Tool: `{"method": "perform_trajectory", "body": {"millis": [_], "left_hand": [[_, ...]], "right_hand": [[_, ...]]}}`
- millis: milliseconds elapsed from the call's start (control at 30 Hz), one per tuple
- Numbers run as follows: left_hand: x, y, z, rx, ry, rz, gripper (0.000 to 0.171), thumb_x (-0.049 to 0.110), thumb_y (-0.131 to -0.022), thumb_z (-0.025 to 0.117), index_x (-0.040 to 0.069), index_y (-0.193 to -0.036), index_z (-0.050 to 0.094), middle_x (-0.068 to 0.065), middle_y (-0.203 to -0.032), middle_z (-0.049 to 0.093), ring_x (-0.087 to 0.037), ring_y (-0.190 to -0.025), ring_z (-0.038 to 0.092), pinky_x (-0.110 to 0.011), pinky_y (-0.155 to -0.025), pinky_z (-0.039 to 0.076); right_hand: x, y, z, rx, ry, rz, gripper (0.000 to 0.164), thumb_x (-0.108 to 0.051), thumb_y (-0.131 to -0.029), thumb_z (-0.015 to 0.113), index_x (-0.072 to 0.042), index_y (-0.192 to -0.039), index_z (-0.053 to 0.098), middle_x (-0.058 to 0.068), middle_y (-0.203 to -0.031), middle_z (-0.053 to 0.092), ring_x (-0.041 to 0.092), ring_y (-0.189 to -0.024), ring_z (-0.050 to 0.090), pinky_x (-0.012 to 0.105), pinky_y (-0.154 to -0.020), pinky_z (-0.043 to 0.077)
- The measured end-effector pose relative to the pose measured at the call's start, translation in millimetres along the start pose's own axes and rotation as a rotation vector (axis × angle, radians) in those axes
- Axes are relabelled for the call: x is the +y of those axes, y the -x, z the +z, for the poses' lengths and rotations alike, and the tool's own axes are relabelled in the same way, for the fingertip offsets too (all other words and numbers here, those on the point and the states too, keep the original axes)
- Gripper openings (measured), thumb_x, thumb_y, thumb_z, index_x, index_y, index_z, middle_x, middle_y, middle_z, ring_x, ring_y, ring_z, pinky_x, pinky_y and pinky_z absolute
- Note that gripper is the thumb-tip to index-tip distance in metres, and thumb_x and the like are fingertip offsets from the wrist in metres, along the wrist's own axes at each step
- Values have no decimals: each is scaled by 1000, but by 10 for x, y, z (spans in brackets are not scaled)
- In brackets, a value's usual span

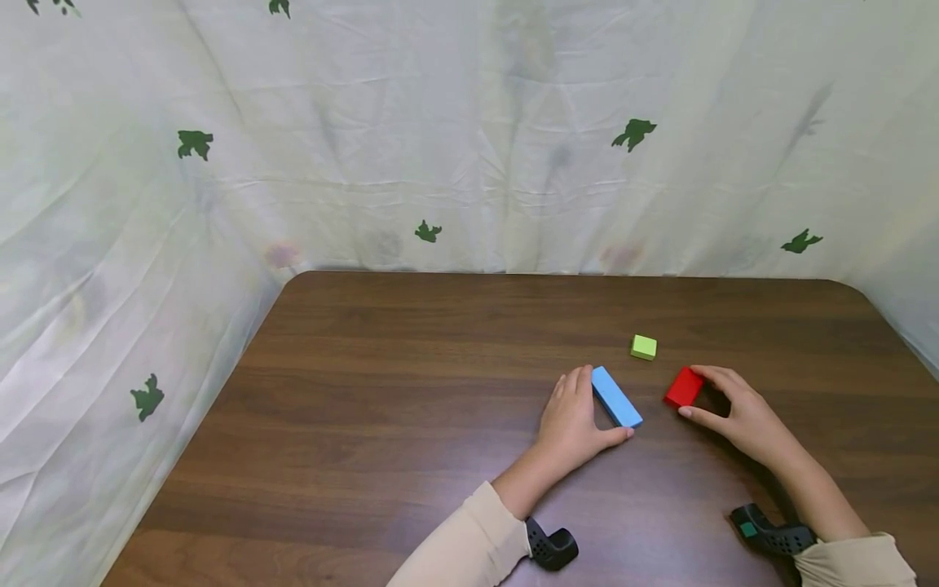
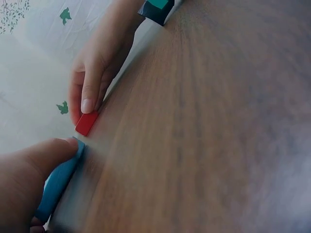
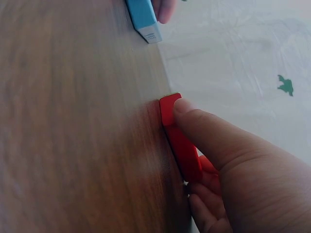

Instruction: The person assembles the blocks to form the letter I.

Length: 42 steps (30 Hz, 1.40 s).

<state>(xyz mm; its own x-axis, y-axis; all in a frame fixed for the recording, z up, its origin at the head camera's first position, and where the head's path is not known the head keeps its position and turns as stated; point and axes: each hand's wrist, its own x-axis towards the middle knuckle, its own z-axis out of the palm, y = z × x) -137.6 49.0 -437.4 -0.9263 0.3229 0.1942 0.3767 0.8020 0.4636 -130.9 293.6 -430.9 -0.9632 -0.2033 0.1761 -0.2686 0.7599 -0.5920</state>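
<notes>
A long blue block (image 1: 616,397) lies slantwise on the brown table, gripped at its two ends by my left hand (image 1: 575,424): thumb at the near end, fingers at the far end. To its right, my right hand (image 1: 748,416) holds a shorter red block (image 1: 684,387) between thumb and fingers. In the right wrist view the red block (image 3: 182,141) sits close against the tabletop, with the thumb at its near end. The left wrist view shows the left thumb on the end of the blue block (image 2: 60,182). A small gap separates the two blocks.
A small green block (image 1: 644,347) stands behind the blue and red ones. The wooden table (image 1: 367,391) stretches far to the left. A pale curtain with leaf shapes (image 1: 440,122) hangs along its back and sides. Each wrist wears a black camera mount (image 1: 552,548).
</notes>
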Motion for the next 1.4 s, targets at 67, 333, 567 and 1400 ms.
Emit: {"method": "perform_trajectory", "body": {"millis": [67,333,567,1400], "left_hand": [[4,1,-7,-4,16,0,93,53,-66,72,3,-134,33,-5,-129,42,-20,-121,38,-28,-101,28],[28,-1,-64,-31,55,7,93,52,-67,72,3,-136,31,-5,-132,39,-19,-123,35,-28,-101,27],[1,-1,-136,-27,86,35,95,51,-67,73,3,-136,30,-6,-134,38,-19,-124,34,-28,-100,29],[-182,-38,-753,-9,215,173,96,40,-66,77,4,-139,26,-7,-138,34,-19,-126,31,-30,-100,29]], "right_hand": [[4,2,2,-1,-2,1,66,-27,-77,71,4,-127,41,27,-123,39,45,-111,36,62,-81,32],[11,11,3,0,-9,-3,65,-26,-77,71,4,-127,41,26,-123,39,44,-111,36,62,-81,32],[26,24,9,6,-12,-10,65,-25,-77,72,4,-127,41,26,-123,39,44,-111,36,62,-81,32],[3,21,-12,-24,-21,10,66,-26,-78,71,4,-128,40,25,-125,37,44,-111,34,62,-81,33]]}}
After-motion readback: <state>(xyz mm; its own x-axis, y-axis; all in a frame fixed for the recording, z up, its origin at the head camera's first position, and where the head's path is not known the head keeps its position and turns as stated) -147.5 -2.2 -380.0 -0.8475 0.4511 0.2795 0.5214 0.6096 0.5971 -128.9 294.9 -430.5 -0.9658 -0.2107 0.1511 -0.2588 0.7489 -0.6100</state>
